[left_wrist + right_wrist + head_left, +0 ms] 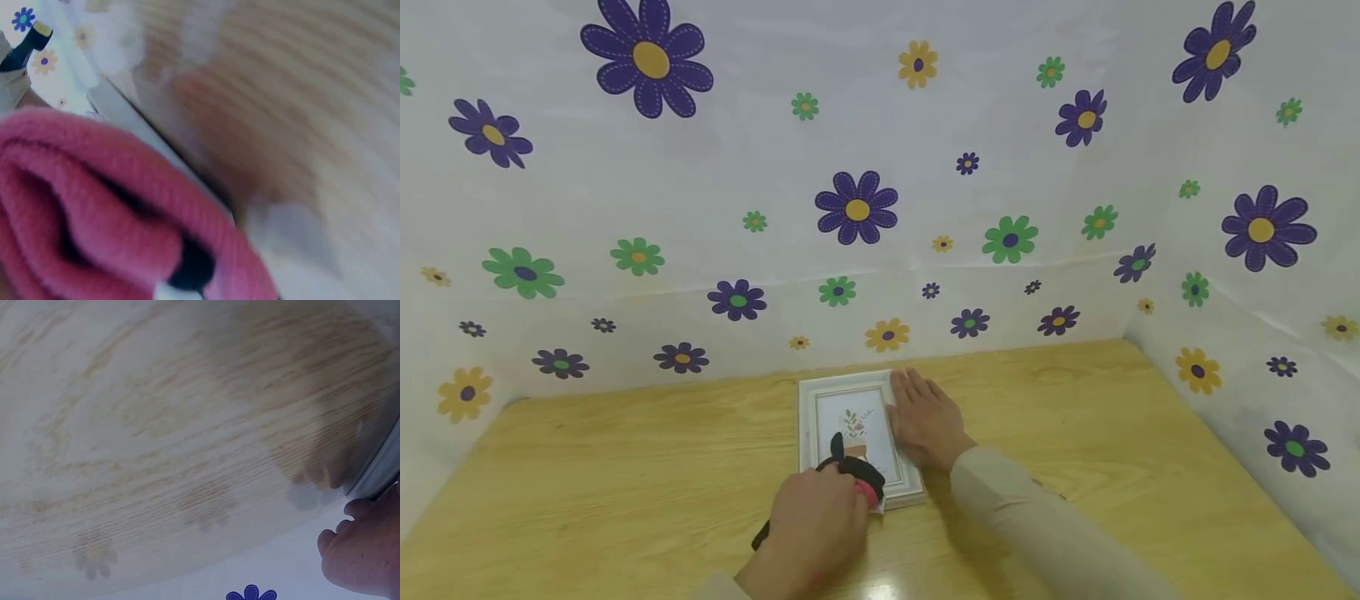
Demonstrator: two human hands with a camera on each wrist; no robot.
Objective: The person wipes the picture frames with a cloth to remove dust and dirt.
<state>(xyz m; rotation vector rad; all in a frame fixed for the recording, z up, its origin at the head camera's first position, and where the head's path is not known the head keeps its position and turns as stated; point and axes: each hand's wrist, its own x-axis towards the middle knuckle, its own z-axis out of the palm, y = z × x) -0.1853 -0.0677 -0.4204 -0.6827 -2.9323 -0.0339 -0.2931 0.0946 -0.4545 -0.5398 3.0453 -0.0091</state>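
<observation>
A white picture frame [807, 417] lies flat on the wooden table, its print showing a leafy flower sprig above a brown shape. My left hand [820, 517] grips a bunched pink cloth [868, 492] at the frame's near edge. Black material shows at the top of this bundle in the head view. Up close in the left wrist view, the cloth [119, 187] is thickly folded, with the frame's pale edge [150, 139] just behind it. Along the frame's right side rests my right hand [928, 421], fingers extended; the right wrist view catches only part of that hand [365, 550].
The wooden table [647, 475] extends to both sides of the frame. Behind it and on the right hangs a white sheet [700, 175] printed with purple, green and yellow flowers, meeting the table's back and side edges.
</observation>
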